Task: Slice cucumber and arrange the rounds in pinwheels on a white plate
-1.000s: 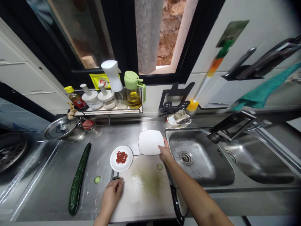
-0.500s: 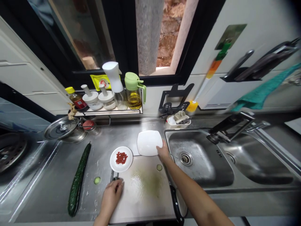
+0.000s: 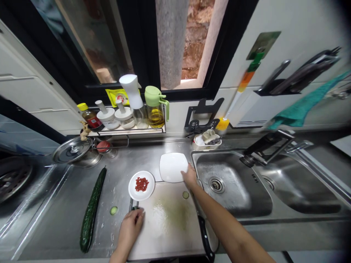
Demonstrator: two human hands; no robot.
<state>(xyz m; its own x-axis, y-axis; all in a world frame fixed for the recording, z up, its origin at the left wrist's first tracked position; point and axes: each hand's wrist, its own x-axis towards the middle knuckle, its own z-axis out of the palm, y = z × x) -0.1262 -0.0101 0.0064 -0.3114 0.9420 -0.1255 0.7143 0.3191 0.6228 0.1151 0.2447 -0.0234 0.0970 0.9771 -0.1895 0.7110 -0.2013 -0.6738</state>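
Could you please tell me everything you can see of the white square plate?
The white square plate is plain and smooth, with rounded corners and slightly bowed sides. It looks ceramic or plastic, and is face up and roughly level, by the far edge of the cutting board, right of the round plate. The right hand grips its right edge; whether its underside touches the counter is unclear.

Tool (image 3: 131, 205) partly covered by one of the hands (image 3: 131, 225), burner (image 3: 13, 179) cut off left, bottle label (image 3: 94, 122) illegible
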